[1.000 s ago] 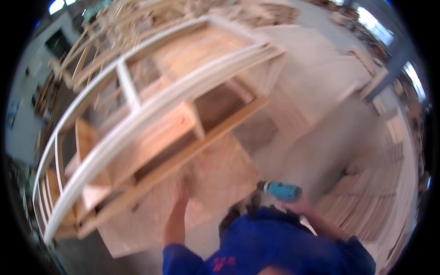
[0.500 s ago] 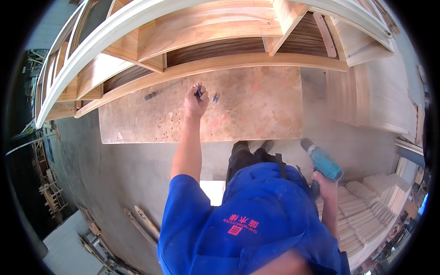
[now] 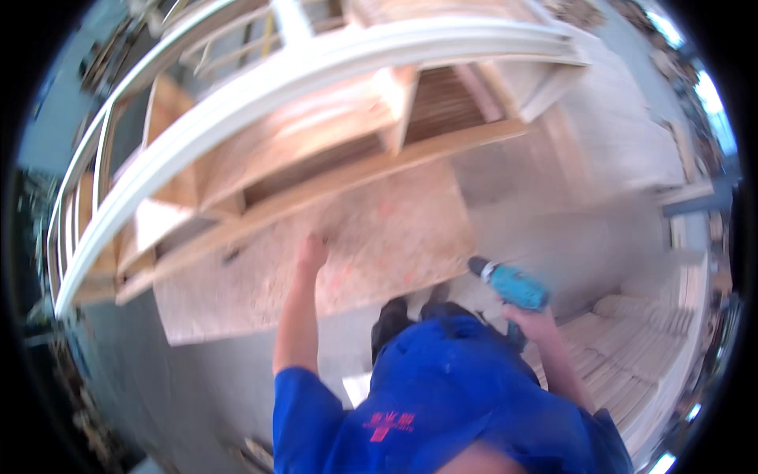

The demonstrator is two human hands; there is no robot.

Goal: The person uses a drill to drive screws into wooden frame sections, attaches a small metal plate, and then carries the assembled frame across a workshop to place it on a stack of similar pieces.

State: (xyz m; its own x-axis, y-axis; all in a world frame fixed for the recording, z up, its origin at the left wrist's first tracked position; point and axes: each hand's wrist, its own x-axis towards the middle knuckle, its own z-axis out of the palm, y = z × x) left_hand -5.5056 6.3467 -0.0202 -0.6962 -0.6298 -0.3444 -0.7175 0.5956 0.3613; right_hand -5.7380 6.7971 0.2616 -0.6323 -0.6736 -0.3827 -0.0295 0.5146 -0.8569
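My right hand [image 3: 534,322] grips the handle of a teal cordless drill [image 3: 517,286], with its dark chuck pointing left over the edge of the worn wooden board [image 3: 395,229]. Over the middle of that board, my left hand [image 3: 313,251] is closed and smeared by motion. Whatever its fingers hold is too blurred to make out. A small dark object [image 3: 230,256] lies on the board to the left of it. Just beyond the hand stands a large wooden cabinet frame [image 3: 316,186] with open compartments and a white front rail [image 3: 260,85].
Stacked pale wooden pieces [image 3: 616,340] lie at the right, near my right arm. A big pale panel [image 3: 616,118] is at the far right. Loose timber strips [image 3: 257,452] rest on the grey floor at the lower left.
The view has turned and blurred, and the cabinet and board now sit tilted. My right hand has brought the drill inward to the left. The dark item in my left hand no longer shows clearly.
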